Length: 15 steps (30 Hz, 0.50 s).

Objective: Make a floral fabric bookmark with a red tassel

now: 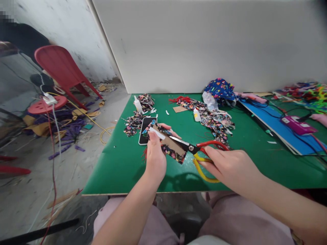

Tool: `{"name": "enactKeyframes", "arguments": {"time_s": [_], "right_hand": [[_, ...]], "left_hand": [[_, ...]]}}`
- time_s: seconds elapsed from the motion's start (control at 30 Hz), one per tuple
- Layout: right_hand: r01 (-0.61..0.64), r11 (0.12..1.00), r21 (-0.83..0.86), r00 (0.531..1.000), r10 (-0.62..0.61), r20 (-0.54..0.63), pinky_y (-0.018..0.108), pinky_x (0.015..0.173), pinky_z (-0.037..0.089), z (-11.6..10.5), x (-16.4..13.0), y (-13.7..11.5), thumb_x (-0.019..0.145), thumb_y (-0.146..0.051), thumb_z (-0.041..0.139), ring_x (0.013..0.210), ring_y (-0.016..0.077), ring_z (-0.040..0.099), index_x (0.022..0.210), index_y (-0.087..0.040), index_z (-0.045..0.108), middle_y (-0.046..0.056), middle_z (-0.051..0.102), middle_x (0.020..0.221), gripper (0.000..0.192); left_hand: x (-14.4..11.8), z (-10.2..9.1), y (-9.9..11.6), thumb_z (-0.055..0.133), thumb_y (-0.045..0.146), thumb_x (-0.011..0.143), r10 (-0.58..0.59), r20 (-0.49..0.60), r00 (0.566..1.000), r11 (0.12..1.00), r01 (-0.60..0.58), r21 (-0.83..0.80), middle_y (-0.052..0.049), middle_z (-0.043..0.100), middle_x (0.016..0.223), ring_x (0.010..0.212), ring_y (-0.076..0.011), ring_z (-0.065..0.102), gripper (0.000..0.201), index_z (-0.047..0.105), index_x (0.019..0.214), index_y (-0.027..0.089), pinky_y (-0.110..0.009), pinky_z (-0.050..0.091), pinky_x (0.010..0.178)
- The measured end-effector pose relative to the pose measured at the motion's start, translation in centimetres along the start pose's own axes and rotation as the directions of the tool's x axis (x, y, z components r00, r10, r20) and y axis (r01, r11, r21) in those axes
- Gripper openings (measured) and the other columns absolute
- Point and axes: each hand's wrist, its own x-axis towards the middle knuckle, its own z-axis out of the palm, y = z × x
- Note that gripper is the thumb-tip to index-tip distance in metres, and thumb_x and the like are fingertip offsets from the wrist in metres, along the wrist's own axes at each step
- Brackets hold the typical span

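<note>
Over the green table [122, 163], our left hand [155, 160] pinches a thin, bendy card [171, 147] wrapped in soft flowered cloth, best held by its edge, while our right hand [230, 166] grips scissors [201, 154], blades touching it.

Craft workshop: scrap-strewn green table [122, 166], littered concrete floor [76, 170].

bare green table [122, 170] near hands

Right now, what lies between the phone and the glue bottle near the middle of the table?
In the head view, bare green table lies between the phone and the glue bottle, crossed only by the left hand's fingertips.
</note>
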Motion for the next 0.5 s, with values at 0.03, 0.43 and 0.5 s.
{"name": "enactKeyframes", "arguments": {"time_s": [0.03,0.43,0.5], "right_hand": [[-0.008,1.0,0.018,1.0,0.008,0.007,0.024,0.041,0.021,0.1,-0.1,0.0,0.091,-0.033,0.037,0.037,0.009,0.048,0.072,-0.014,0.057,-0.002,0.053,0.045,0.034],[-0.13,0.989,0.066,0.983,0.12,0.143,0.025,0.047,0.034,1.1,-0.8,-1.1,0.085,-0.037,0.045,0.056,0.0147,0.062,0.099,-0.013,0.054,0.002,0.066,0.069,0.03],[-0.135,0.989,0.062,0.979,0.123,0.165,0.025,0.048,0.035,1.3,-0.9,-1.3,0.083,-0.037,0.047,0.058,0.0158,0.063,0.101,-0.012,0.053,0.004,0.066,0.071,0.032]], "left_hand": [[0.1,0.0,0.0,0.035,0.067,0.08,0.0,-0.006,1.0,1.0,0.0,0.0,-0.002,0.064,0.07,0.067,-0.0167,0.065,0.05,0.053,0.089,0.02,-0.03,0.052,0.065],[-0.1,0.3,0.2,0.035,0.068,0.079,0.0,-0.024,1.0,1.0,0.0,-0.026,-0.001,0.059,0.064,0.061,-0.0151,0.061,0.05,0.054,0.082,0.021,-0.027,0.05,0.058],[-0.2,0.1,0.1,0.034,0.068,0.079,0.005,-0.012,1.0,1.0,-0.005,-0.014,-0.001,0.059,0.065,0.059,-0.0148,0.06,0.051,0.055,0.083,0.022,-0.026,0.049,0.056]]}}
